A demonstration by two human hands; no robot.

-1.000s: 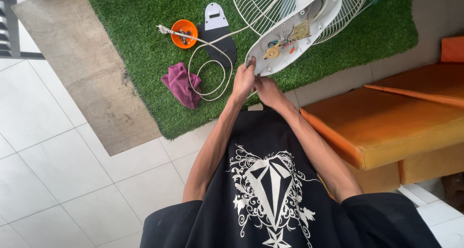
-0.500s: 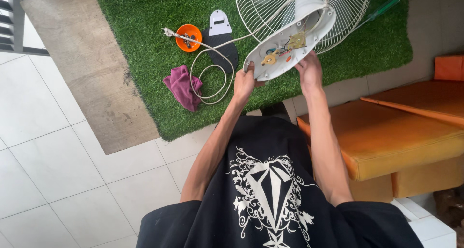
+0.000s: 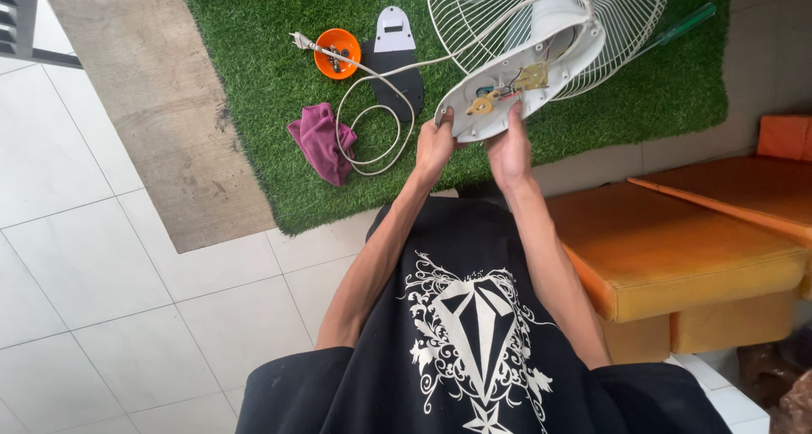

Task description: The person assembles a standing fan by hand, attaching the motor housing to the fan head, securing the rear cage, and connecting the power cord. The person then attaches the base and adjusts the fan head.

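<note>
Head view: left hand (image 3: pixel 433 146) and right hand (image 3: pixel 507 151) have fingers curled, gripping the opened white plastic fan base (image 3: pixel 516 91) above green artificial turf (image 3: pixel 254 79); exposed wiring could snag, I judge; white wire grille (image 3: pixel 499 19) might tip.

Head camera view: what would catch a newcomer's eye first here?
Both hands, left hand and right hand, grip the near edge of a white fan base turned open side up, with wiring and small parts showing inside. Behind it stands the round white wire fan guard, on a green artificial grass mat. To the left on the mat lie a small orange bowl, a magenta cloth and the looped white power cord.
</note>
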